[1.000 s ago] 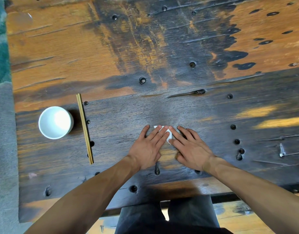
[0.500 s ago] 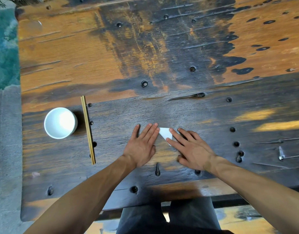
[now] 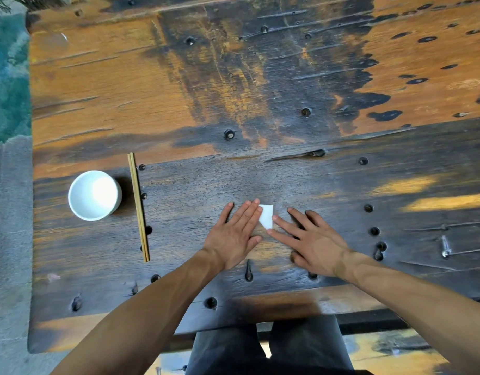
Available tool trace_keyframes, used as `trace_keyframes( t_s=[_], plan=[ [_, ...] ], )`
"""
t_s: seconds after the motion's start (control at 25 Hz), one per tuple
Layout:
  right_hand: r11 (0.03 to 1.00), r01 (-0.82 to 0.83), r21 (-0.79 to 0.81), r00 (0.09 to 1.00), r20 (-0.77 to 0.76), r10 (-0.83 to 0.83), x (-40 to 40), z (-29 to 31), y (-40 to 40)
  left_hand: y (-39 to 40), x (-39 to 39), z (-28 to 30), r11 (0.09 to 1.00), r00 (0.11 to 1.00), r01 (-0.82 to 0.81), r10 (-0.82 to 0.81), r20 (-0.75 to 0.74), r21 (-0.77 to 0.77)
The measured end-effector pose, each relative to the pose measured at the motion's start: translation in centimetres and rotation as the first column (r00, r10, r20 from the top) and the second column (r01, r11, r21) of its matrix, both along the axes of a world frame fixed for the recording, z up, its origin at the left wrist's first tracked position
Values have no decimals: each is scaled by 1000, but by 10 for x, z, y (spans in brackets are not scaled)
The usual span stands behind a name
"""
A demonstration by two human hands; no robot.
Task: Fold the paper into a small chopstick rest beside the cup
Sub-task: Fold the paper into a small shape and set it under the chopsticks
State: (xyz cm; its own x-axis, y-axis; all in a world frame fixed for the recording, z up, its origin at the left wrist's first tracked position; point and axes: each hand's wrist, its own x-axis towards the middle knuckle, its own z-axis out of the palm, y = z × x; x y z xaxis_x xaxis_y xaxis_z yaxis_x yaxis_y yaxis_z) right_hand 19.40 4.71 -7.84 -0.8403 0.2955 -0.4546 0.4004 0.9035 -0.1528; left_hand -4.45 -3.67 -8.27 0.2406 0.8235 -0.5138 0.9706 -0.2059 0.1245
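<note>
Head view showed both hands flat, fingers straight: left hand [image 3: 234, 236] and right hand [image 3: 312, 242] pressed a small white paper [image 3: 266, 215] between their fingertips on the table [image 3: 260, 90]. Well left lay chopsticks [image 3: 138, 207], then the cup [image 3: 94, 195].

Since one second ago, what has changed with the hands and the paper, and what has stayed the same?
The left hand and right hand, whose fingertips met over the paper, have drawn apart, so more white shows between them. Both lie flat with straight fingers touching its edges; nothing was gripped or released. The cup and chopsticks stayed in place on the table.
</note>
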Motion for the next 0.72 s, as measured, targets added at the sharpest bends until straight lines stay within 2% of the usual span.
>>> trace_keyframes(
  t_s=[0.12,0.36,0.6,0.72],
  plan=[
    [993,-117,-9,993,-36,116,17,5,-15,0,2,1,1000,1000,-9,10,-11,7],
    [978,209,-24,967,-145,-210,-45,14,-8,-2,4,0,1000,999,-2,2,-52,6],
    [961,271,-48,940,-199,-276,-37,7,1,-3,6,2,999,998,-12,14,-53,37],
    [984,176,-21,971,-158,-177,-33,-3,-2,-2,5,2,999,998,-1,3,-56,37]
  ],
)
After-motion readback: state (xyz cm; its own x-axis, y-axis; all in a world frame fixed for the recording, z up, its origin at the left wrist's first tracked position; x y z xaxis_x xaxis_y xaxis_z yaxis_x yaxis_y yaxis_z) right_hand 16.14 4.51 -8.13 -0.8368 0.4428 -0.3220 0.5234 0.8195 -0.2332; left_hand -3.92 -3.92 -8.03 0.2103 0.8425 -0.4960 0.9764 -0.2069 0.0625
